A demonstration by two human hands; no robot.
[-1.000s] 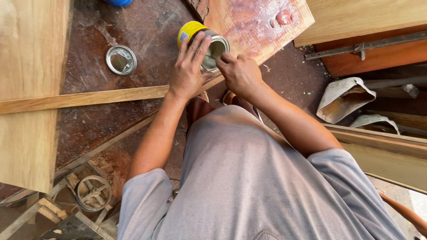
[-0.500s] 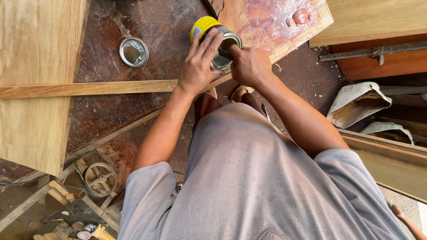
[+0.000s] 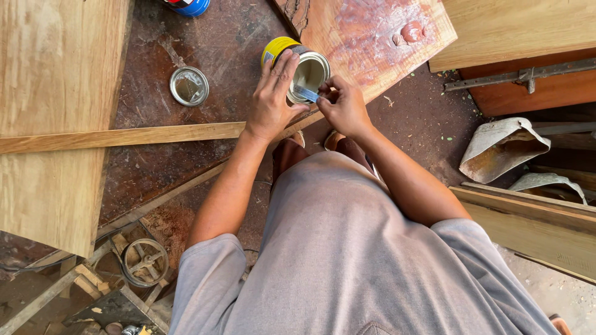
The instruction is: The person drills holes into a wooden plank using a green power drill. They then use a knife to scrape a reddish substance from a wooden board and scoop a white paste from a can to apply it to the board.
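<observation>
We're looking straight down over our own grey shirt (image 3: 347,248) at a dusty reddish floor (image 3: 236,56).

Biggest things first, placed from the grip: the wide pale board (image 3: 56,105) is well off to the left. The red-stained plank (image 3: 372,43) runs just beyond and right of the grip, and the tin rests against its near edge. The long thin batten (image 3: 124,136) passes under our left wrist. A crumpled grey bag (image 3: 503,149) lies well to the right. A small metal wheel (image 3: 144,262) lies far back and left, near our left elbow.

The open yellow tin (image 3: 304,71) is right at the grip, tilted so that its mouth faces us, with pale contents inside. Its round metal lid (image 3: 189,85) lies flat on the floor to the left, clear of the tin.

Left hand (image 3: 273,102): fingers wrapped over the top and side of the tin, pressed on, steadying it. Right hand (image 3: 344,108): thumb and fingers pinching a small bluish flat blade (image 3: 305,93), whose tip is at the tin's lower rim, reaching into the mouth.

Judgement on doing this well: we keep the left hand firm so the tilted tin can't roll, keep the tilt shallow so nothing runs over the rim, and work the blade with short strokes. We can't tell how full the tin is.
</observation>
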